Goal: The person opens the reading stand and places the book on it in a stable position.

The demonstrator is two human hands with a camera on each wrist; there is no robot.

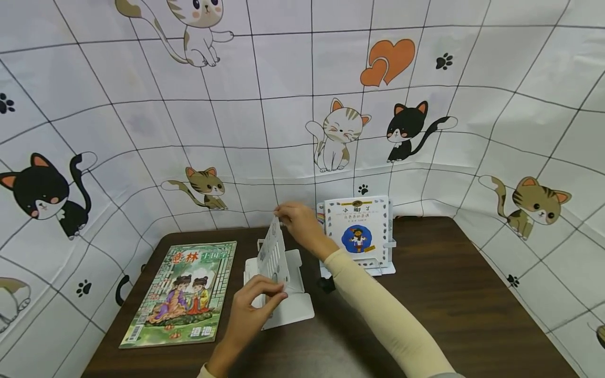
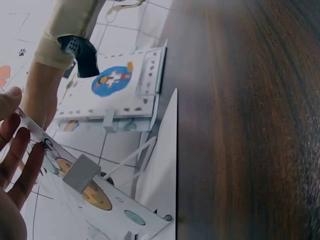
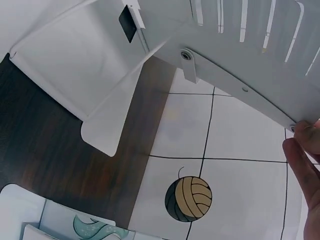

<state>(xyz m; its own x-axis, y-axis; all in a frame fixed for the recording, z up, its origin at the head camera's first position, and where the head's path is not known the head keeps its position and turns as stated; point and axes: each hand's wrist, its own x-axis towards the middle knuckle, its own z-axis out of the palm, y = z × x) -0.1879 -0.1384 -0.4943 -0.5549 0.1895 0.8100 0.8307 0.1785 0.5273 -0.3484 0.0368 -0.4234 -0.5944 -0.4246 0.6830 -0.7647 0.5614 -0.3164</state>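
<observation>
A white metal book stand (image 1: 272, 257) with a slotted back panel and cartoon prints stands mid-table, its panel raised and turned edge-on. My right hand (image 1: 300, 223) pinches the panel's top corner; the right wrist view shows thumb and finger on that corner (image 3: 293, 128). At the panel's near lower edge, my left hand (image 1: 250, 307) holds on with thumb and fingers. In the left wrist view those fingers (image 2: 30, 167) lie against the printed panel, beside a grey clip (image 2: 81, 173). Flat white base plates (image 1: 289, 311) rest on the table under the panel.
A green illustrated magazine (image 1: 189, 294) lies on the left of the dark wooden table (image 1: 425, 315). Behind my right forearm, a second stand (image 1: 392, 260) holds an upright white picture book (image 1: 357, 231). A cat-print cloth (image 1: 283, 131) hangs around the table.
</observation>
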